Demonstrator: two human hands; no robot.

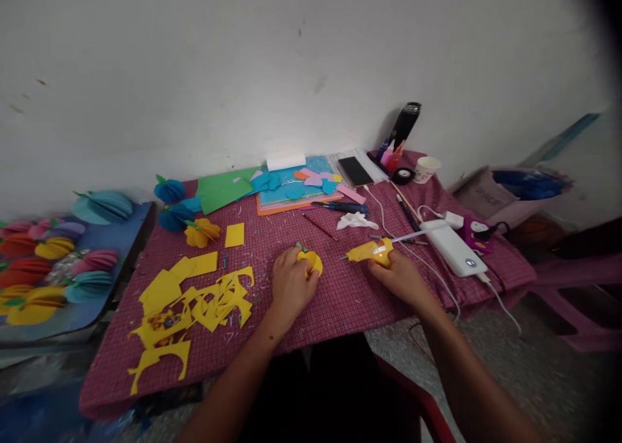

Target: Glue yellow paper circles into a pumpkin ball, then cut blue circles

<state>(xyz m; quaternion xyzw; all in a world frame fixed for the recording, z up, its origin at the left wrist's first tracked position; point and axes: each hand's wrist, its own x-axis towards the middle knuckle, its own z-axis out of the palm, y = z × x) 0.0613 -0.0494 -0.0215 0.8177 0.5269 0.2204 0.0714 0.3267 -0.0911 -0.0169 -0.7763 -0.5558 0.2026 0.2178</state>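
Note:
My left hand is closed around a small yellow paper fruit with a green tip, low over the checked red tablecloth. Part of the fruit is hidden by the fingers. To its right, my right hand grips a yellow glue gun. The gun's nozzle points left, toward the fruit, with a gap between them. A pale glue stick comes out of the gun's rear.
Yellow paper scraps cover the left side. Coloured sheets, a phone, a utility knife and a paper cup lie farther back. A white power bank with cables is at right. Paper fruits fill a blue table at left.

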